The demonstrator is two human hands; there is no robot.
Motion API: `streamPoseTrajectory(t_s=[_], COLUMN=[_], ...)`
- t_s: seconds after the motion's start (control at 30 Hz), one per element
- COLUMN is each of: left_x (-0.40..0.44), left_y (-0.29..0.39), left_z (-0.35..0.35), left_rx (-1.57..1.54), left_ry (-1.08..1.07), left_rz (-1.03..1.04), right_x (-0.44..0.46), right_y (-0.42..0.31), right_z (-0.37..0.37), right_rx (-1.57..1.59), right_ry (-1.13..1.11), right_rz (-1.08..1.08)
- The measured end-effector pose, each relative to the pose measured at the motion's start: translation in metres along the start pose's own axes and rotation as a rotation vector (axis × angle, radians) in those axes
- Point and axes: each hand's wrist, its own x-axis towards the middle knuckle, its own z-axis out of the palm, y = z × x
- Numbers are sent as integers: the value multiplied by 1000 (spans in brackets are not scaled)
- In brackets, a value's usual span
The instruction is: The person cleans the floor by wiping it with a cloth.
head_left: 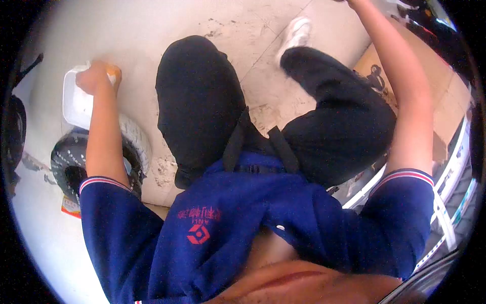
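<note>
My left hand [96,77] is closed on the edge of a white plastic container [76,104], which is open at the top. Something orange-yellow [112,71] shows beside the fingers, too blurred to name. Just below the container stands a round black thing [68,157] with white specks and a pale rim, partly covered by my left forearm. My right hand [350,2] is at the upper edge of the view, with its fingers cut off. A sliver of something dark shows there.
My bent legs in black trousers [200,96] take up the middle, and a white shoe [297,33] rests on the stained tile floor [217,23]. Cardboard [445,96] lies to the right, near a white metal frame [445,218]. An orange-red packet [71,206] is at lower left.
</note>
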Motion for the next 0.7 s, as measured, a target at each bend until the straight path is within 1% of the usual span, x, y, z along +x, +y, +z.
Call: streamPoseTrajectory(t_s=[0.03,0.1,0.17,0.2,0.23,0.27,0.3,0.33,0.37,0.4,0.43,0.47,0.5,0.57,0.67,0.7], left_x=[4,5,6,8,11,17,21,26,29,32,33,32,33,59,69,79], left_y=[0,-7,-14,-13,-15,-23,-32,-41,-42,-41,-44,-47,-49,-65,-78,-86], left_z=[2,2,2,6,14,23,27,32,34,33,32,33,36,42,41,51], left_rx=[-50,-130,-82,-70,-49,-80,-84,-89,-89,-64,-33,-105,-179,72,230,232], left_ry=[-23,-84,-67,-50,-39,-42,-39,-37,-15,-11,-10,-40,-70,-85,-70,-45], left_rz=[1,-4,28,38,55,56,95,134,196,210,217,137,61,121,233,311], right_x=[-16,-61,-65,-96,-108,-117,-141,-147,-165,-175,-199,-218,-237,-265,-256,-253], right_y=[14,24,122,111,133,171,179,229,275,310,303,334,389,388,436,458], right_z=[-22,-34,-43,-24,-10,11,31,57,86,105,126,154,185,206,246,245], right_rx=[-547,-321,-307,-212,-104,56,29,42,-89,-223,-278,-237,-320,-129,-40,23], right_ry=[134,37,145,290,340,460,485,549,543,532,495,501,552,456,624,585], right_rz=[-22,229,110,313,425,413,392,469,548,618,701,733,729,875,1072,961])
